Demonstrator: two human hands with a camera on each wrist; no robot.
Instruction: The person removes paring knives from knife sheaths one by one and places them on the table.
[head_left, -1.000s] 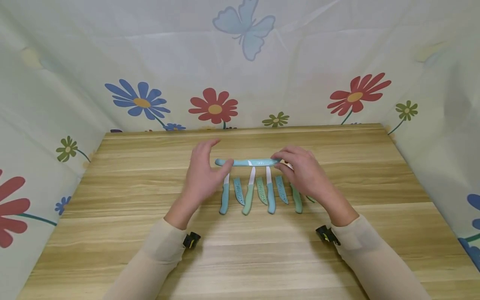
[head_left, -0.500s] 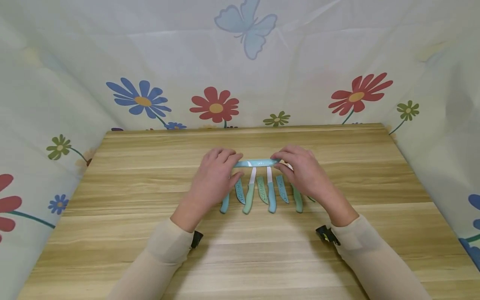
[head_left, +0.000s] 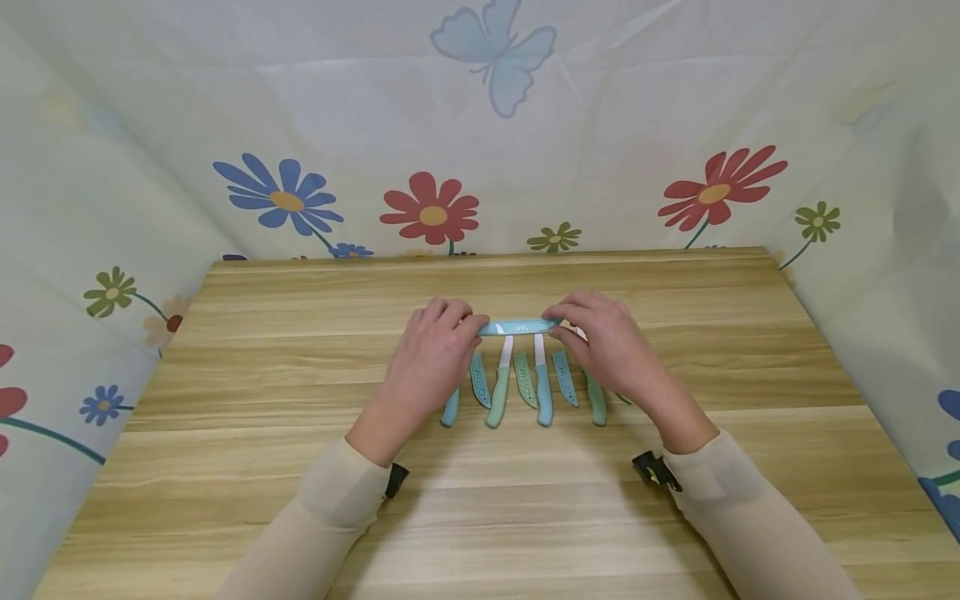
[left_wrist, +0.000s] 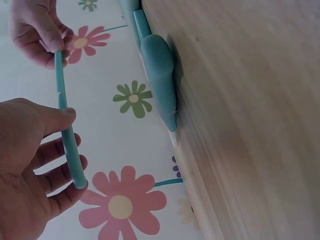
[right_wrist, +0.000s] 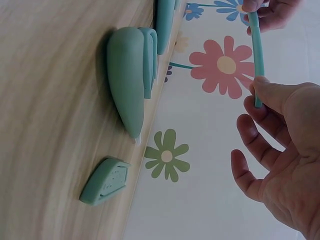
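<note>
A blue knife, its blade inside a blue sheath (head_left: 521, 327), is held level between both hands. My left hand (head_left: 431, 358) grips the knife's handle (left_wrist: 75, 162), thumb on one side and fingers on the other, as the left wrist view shows. Thumb and fingertips of my right hand (head_left: 611, 342) pinch the sheath's far end, while the other fingers are spread in the right wrist view. A thin white strip shows where handle and sheath meet. Below the held knife, a green knife (head_left: 497, 398) and a blue knife (head_left: 543, 398) lie with white blades bare.
Another blue knife (head_left: 450, 408) lies partly under my left hand, and a green one (head_left: 596, 402) by my right. Between them lie a blue sheath (head_left: 480, 381), a green sheath (head_left: 524, 381) and a second blue sheath (head_left: 565, 379). One more green sheath (right_wrist: 106, 181) is at the right.
My left hand, earlier spread with its thumb by the handle, has moved right and closed its fingers and thumb round the handle. The right hand has kept its pinch on the sheath.
</note>
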